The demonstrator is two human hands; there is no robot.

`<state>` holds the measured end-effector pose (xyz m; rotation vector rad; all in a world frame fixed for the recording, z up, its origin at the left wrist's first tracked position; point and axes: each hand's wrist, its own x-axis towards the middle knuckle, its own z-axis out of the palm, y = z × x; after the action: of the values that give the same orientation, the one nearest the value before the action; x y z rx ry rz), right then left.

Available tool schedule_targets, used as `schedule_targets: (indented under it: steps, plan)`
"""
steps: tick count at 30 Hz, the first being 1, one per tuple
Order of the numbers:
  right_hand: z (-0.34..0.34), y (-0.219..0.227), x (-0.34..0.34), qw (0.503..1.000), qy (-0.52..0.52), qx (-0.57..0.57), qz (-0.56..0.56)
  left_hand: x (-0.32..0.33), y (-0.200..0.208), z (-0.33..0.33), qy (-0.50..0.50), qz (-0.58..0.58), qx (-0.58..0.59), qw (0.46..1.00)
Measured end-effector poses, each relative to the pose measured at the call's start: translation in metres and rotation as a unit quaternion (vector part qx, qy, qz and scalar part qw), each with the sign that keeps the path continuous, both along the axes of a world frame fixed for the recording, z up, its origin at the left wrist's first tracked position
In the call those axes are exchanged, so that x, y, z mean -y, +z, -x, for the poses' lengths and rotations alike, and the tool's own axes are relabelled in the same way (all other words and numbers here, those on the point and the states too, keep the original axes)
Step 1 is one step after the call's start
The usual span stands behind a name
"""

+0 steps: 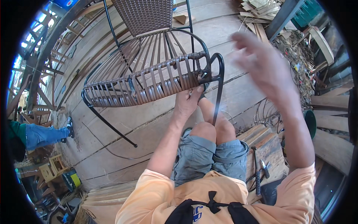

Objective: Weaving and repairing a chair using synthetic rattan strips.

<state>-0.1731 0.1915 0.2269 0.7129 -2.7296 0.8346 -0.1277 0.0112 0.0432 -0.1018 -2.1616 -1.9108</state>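
In front of me stands a chair with a black metal frame (220, 69) and a brown woven seat (145, 52). Its front edge (123, 89) is wrapped in brown strands, with gaps between some of the upper ones. My left hand (186, 100) is closed at the right end of this edge, thumb up against its underside near the frame corner. Whether a loose strand is also in its fingers cannot be seen. To the right of the chair, apart from it, my raised right hand (261, 69) is smeared by motion; anything in it does not show.
A hammer (256, 168) and pliers (265, 168) lie on wooden boards (270, 151) beside my right thigh. Loose cords (266, 115) curl on the plank floor (112, 127). Scrap wood (261, 9) is piled at far right. A person in jeans (46, 135) is at the left.
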Motion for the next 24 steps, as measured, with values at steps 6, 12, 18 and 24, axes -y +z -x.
schedule_targets:
  steps: [6,12,18,24]
  plan:
    - [-0.064,-0.04,-0.06,0.885,-0.042,0.169,0.433,0.062,-0.077,-0.096,-0.021,0.204,0.054,0.977]
    - [-0.104,-0.163,0.008,0.78,-0.036,0.411,0.47,0.157,-0.123,-0.283,-0.049,0.3,0.457,0.836]
    - [-0.072,-0.18,0.081,0.734,-0.02,0.373,0.567,0.22,-0.123,-0.498,0.072,0.383,0.529,0.754]
    - [-0.07,-0.186,0.101,0.503,0.105,0.482,0.71,0.279,-0.043,-0.693,0.095,0.454,0.687,0.559]
